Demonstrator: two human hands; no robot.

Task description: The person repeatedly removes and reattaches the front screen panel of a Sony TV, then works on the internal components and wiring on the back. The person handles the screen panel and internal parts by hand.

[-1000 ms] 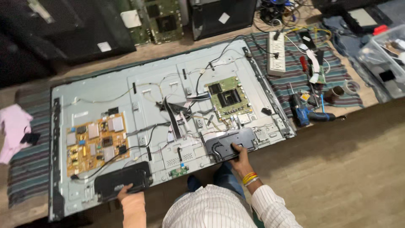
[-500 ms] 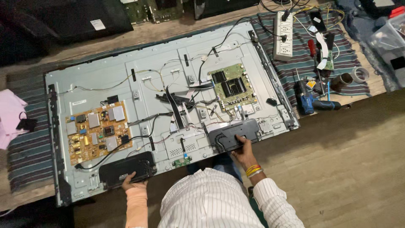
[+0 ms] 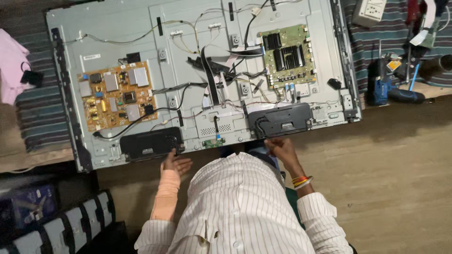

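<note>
Matt grey metal panel (image 3: 117, 37), glossy black plastic speakers (image 3: 149, 143), smooth wooden floor (image 3: 400, 164), striped cloth (image 3: 40, 113).

— What's on the panel (image 3: 141, 42)?
— Power board (image 3: 116, 95) left, main board (image 3: 288, 56) right, cables between.
— Along the near edge?
— Left speaker (image 3: 149, 143), right speaker (image 3: 280, 120). A drill (image 3: 388, 89) lies just right of the panel, on the mat (image 3: 376, 42).

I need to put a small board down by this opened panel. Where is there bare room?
Free: the wooden floor right of the right hand, below the blue drill. Also bare metal above the orange board. Crowded: the cables mid-panel and the striped mat with tools.
</note>
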